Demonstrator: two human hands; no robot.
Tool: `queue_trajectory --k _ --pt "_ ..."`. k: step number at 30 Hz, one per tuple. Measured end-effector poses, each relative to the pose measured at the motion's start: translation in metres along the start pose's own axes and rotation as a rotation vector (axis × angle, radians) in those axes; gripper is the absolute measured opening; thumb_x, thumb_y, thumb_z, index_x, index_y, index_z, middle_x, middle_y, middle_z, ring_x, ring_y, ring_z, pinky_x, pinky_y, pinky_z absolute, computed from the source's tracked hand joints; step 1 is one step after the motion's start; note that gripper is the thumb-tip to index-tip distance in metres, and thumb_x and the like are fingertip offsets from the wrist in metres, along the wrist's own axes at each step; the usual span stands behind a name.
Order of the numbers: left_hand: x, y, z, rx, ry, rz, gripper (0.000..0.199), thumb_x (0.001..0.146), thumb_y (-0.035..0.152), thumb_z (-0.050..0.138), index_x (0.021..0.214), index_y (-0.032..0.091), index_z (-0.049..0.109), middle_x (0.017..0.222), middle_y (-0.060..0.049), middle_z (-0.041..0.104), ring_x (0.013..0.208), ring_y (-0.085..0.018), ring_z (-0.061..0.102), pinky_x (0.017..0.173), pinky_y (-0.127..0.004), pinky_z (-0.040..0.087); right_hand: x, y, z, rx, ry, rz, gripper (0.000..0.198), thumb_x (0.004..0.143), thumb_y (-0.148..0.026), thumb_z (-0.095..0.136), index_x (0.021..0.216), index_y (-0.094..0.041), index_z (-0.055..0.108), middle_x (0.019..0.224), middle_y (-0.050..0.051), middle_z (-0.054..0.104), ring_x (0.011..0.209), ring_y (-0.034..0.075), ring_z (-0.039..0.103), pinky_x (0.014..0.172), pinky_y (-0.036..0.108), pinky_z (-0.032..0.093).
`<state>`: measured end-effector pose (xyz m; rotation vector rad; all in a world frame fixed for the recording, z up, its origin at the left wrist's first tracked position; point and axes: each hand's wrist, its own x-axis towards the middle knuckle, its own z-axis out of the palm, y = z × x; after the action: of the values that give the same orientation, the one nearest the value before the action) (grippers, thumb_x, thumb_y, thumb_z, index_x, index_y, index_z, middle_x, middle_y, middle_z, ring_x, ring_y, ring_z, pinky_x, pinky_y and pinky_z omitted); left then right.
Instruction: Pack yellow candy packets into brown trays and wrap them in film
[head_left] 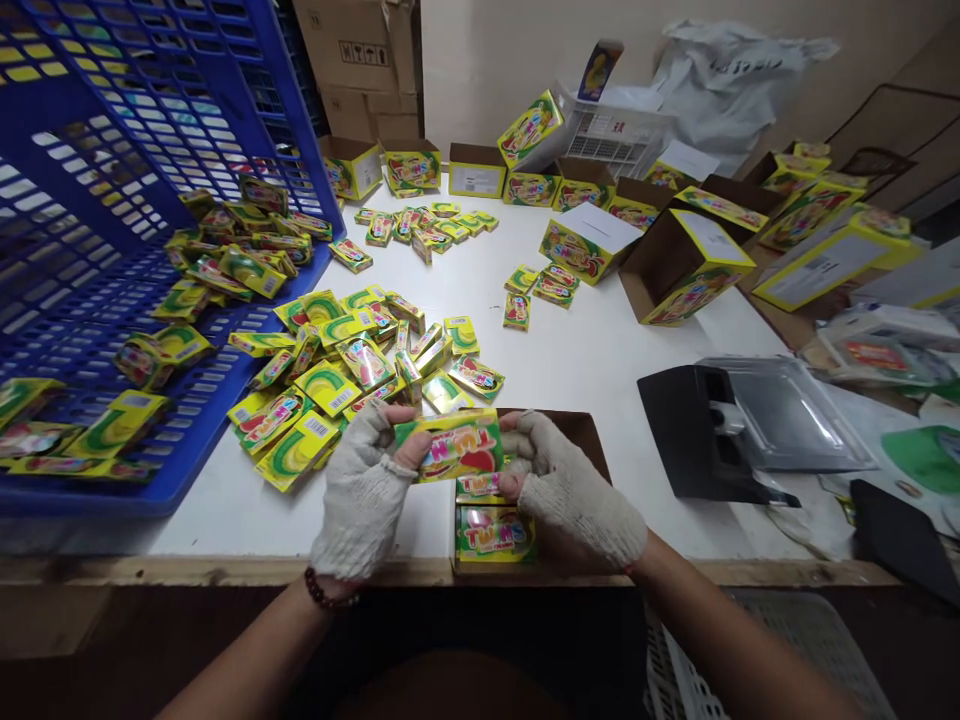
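My left hand [364,490], in a fingerless knitted glove, is closed on a small yellow-green "TWINS" carton [461,447], thumb on its front. The printing on it appears upside down. My right hand [574,490], gloved the same way, has its fingers bent about the carton's right end. Beneath both hands an open brown cardboard box [589,430] stands at the table's front edge. Inside it lie more small cartons [491,535], their printing upright; my right hand hides part of the box. Close to my left hand is a loose pile of such cartons [330,385].
A blue plastic crate [187,490] lies tipped at the left, with many cartons in it. Open display boxes [476,175] line the back of the white table [577,340]. At the right are a black-and-clear plastic container [750,420] and several bags. A white basket [615,135] stands behind.
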<state>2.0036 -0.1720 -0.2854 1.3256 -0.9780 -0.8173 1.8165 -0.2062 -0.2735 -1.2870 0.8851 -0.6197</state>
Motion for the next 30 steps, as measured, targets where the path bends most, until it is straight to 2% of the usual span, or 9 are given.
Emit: queue_trajectory --k 5,10,14,18,21,23,26,28,30 --pt "-0.01 -0.012 0.031 -0.066 -0.042 0.081 0.029 0.076 0.037 0.071 0.083 0.019 0.05 0.096 -0.002 0.062 0.087 -0.015 0.063 0.079 -0.029 0.055 0.002 0.009 -0.002 0.095 0.12 -0.054 0.046 0.077 -0.049 0.062 0.113 -0.023 0.049 0.103 0.007 0.067 0.081 0.019 0.064 0.066 0.031 0.052" --pt "-0.028 -0.015 0.026 0.527 -0.318 0.418 0.017 0.09 0.035 0.055 0.084 0.019 0.057 0.09 -0.005 0.061 0.086 -0.019 0.06 0.078 -0.036 0.051 0.015 0.013 -0.04 -0.394 0.353 -0.173 0.035 0.086 -0.035 0.05 0.118 -0.021 0.05 0.103 0.006 0.067 0.095 0.021 0.063 0.083 0.034 0.05" --pt "-0.042 -0.015 0.029 1.014 -0.677 0.633 0.042 0.086 0.057 0.051 0.082 0.017 0.063 0.086 -0.01 0.062 0.092 -0.028 0.057 0.094 -0.053 0.042 0.035 0.013 -0.05 -1.013 0.174 -0.191 0.027 0.087 -0.017 0.048 0.111 -0.019 0.058 0.101 0.007 0.068 0.093 0.02 0.06 0.087 0.033 0.045" --pt "-0.048 -0.019 0.037 1.183 -0.763 0.598 0.058 0.077 0.071 0.054 0.085 0.015 0.068 0.085 -0.011 0.066 0.094 -0.03 0.059 0.109 -0.057 0.027 0.056 0.013 -0.022 -1.502 -0.045 -0.2 0.023 0.092 -0.016 0.045 0.103 -0.016 0.065 0.104 0.012 0.067 0.098 0.025 0.057 0.087 0.036 0.043" --pt "-0.048 -0.02 0.035 1.14 -0.759 0.608 0.057 0.076 0.07 0.055 0.085 0.016 0.069 0.084 -0.011 0.067 0.094 -0.031 0.06 0.109 -0.058 0.028 0.061 0.016 -0.006 -1.595 -0.115 -0.163 0.025 0.092 -0.015 0.043 0.098 -0.014 0.067 0.107 0.016 0.064 0.101 0.026 0.055 0.084 0.036 0.044" --pt "-0.048 -0.022 0.028 0.972 -0.726 0.634 0.046 0.082 0.062 0.055 0.087 0.018 0.067 0.086 -0.009 0.067 0.094 -0.029 0.061 0.108 -0.057 0.031 0.056 0.021 -0.008 -1.482 -0.152 -0.169 0.024 0.092 -0.014 0.044 0.095 -0.015 0.068 0.105 0.013 0.065 0.099 0.023 0.056 0.085 0.033 0.045" --pt "-0.046 -0.031 0.012 0.6 -0.454 0.602 0.029 0.09 0.041 0.05 0.109 0.02 0.061 0.114 -0.011 0.065 0.112 -0.026 0.058 0.105 -0.049 0.04 0.033 0.031 -0.027 -1.138 0.12 -0.157 0.028 0.093 -0.017 0.043 0.113 -0.018 0.062 0.116 0.009 0.063 0.107 0.019 0.057 0.094 0.031 0.045" --pt "-0.046 -0.042 0.004 0.429 -0.239 0.408 0.04 0.093 0.038 0.046 0.129 0.021 0.05 0.136 -0.013 0.053 0.128 -0.026 0.049 0.108 -0.047 0.04 0.011 0.037 -0.036 -0.969 0.324 -0.044 0.04 0.094 -0.026 0.041 0.133 -0.018 0.046 0.124 0.012 0.06 0.113 0.021 0.058 0.095 0.035 0.047" --pt "-0.047 -0.054 0.005 0.313 -0.206 0.124 0.051 0.096 0.045 0.038 0.142 0.022 0.037 0.149 -0.011 0.04 0.139 -0.025 0.037 0.114 -0.048 0.034 -0.007 0.041 -0.033 -0.938 0.285 0.062 0.047 0.098 -0.034 0.032 0.142 -0.016 0.033 0.117 0.014 0.063 0.106 0.024 0.063 0.087 0.039 0.052"
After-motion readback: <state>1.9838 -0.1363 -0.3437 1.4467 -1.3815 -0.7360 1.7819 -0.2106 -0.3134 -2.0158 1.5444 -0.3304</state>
